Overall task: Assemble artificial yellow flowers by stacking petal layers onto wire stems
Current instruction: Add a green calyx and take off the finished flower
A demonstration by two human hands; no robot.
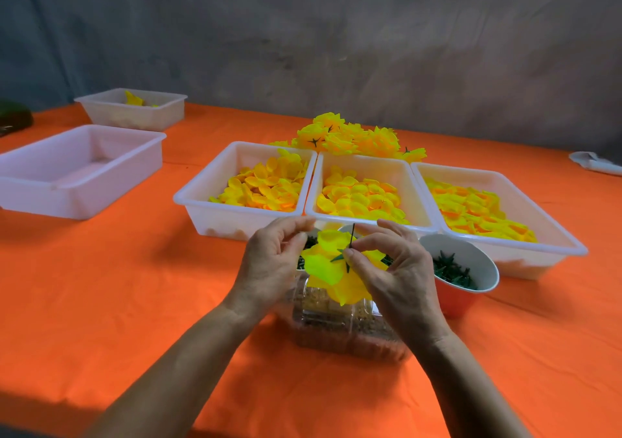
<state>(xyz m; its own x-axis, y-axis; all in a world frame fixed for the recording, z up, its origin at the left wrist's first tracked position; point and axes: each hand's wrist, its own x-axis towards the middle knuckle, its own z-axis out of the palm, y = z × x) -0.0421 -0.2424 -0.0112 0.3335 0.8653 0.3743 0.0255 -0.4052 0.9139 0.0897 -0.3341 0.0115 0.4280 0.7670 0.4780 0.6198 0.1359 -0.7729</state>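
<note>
Between my hands is a half-built yellow flower (331, 271) with a green calyx and a thin dark stem (352, 235) sticking up from it. My right hand (393, 269) pinches the calyx and stem base with thumb and forefinger. My left hand (272, 262) holds the petals' left edge, fingers curled. Behind stand three white trays of loose yellow petals: left (215, 185), middle (412, 195), right (552, 235). A heap of finished yellow flowers (350, 137) lies behind the trays.
A red paper cup (461, 269) with green calyx pieces stands right of my hands; another cup (308, 245) is half hidden behind them. A clear plastic box (343, 330) sits under the flower. Two white trays (80, 168) (134, 107) stand far left on the orange tablecloth (134, 286).
</note>
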